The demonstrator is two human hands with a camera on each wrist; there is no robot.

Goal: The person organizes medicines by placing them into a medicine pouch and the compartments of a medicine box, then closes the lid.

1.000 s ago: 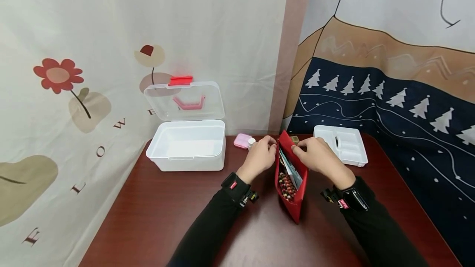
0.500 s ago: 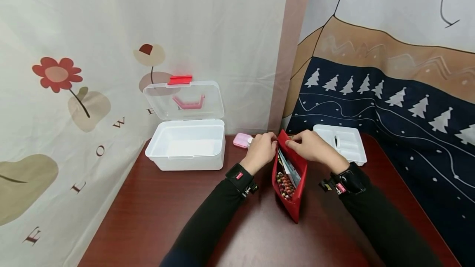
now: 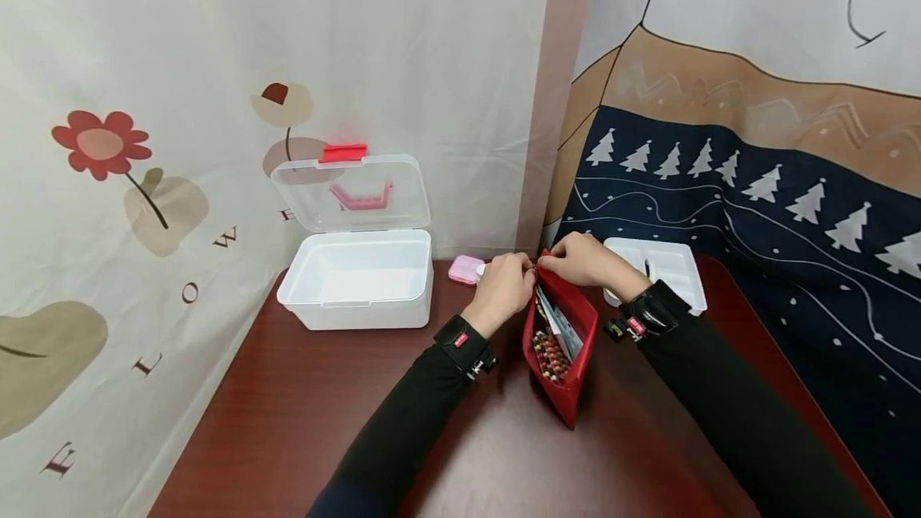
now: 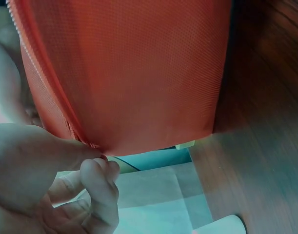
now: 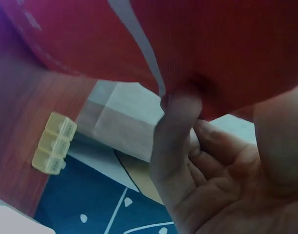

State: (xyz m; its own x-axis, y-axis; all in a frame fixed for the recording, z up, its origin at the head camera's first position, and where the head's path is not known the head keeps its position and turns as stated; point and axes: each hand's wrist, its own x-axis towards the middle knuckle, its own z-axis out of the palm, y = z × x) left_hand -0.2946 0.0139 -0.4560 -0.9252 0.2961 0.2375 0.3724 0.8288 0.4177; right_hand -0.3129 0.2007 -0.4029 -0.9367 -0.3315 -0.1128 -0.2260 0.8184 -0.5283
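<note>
A red zip pouch (image 3: 578,378) stands open-topped on the table; beaded brown-red things (image 3: 550,360) and bluish flat papers or packets (image 3: 568,334) show inside. At its far end, my left hand (image 3: 504,290) pinches the corner by the zip between thumb and forefinger, as the left wrist view shows on the pouch (image 4: 144,73). My right hand (image 3: 592,262) pinches the same far end from the other side, close to the left fingertips. In the right wrist view, its thumb and forefinger press together on the red fabric (image 5: 227,53). Whether it holds the zip pull is hidden.
Left of the hands stands a white plastic box (image 3: 360,316) with its clear lid (image 3: 388,218) raised. A small pink case (image 3: 464,269) lies beside it. A white divided tray (image 3: 679,262) is at the right, and a yellow pill organizer (image 5: 55,144) lies behind the pouch.
My right hand has moved left and away along the pouch's rim to the far corner, beside the left hand. The left hand keeps hold, and the pouch has barely shifted.
</note>
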